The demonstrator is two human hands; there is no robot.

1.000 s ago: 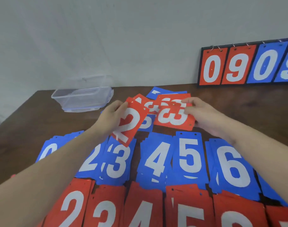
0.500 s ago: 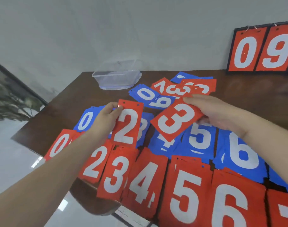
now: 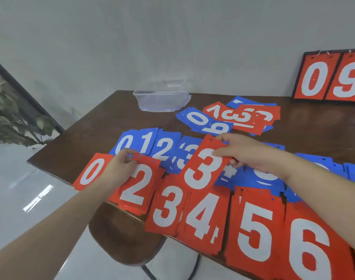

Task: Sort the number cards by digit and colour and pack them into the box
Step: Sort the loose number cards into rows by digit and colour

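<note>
Evidently matching digit to pile, the left hand (image 3: 120, 168) pinches a red 2 card (image 3: 140, 184) over the near red 2 stack, while the right hand (image 3: 247, 152) grips a red 3 card (image 3: 203, 168) above its stack; the box (image 3: 162, 98) waits far behind

Red and blue number cards lie in sorted rows, a red 2 card (image 3: 136, 183) and a tilted red 3 card (image 3: 203, 166) are held above them, and the clear plastic box (image 3: 162, 98) sits empty behind.

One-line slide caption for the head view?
Left hand lowers a red 2 card onto the red row while right hand holds a red 3 card.
</note>
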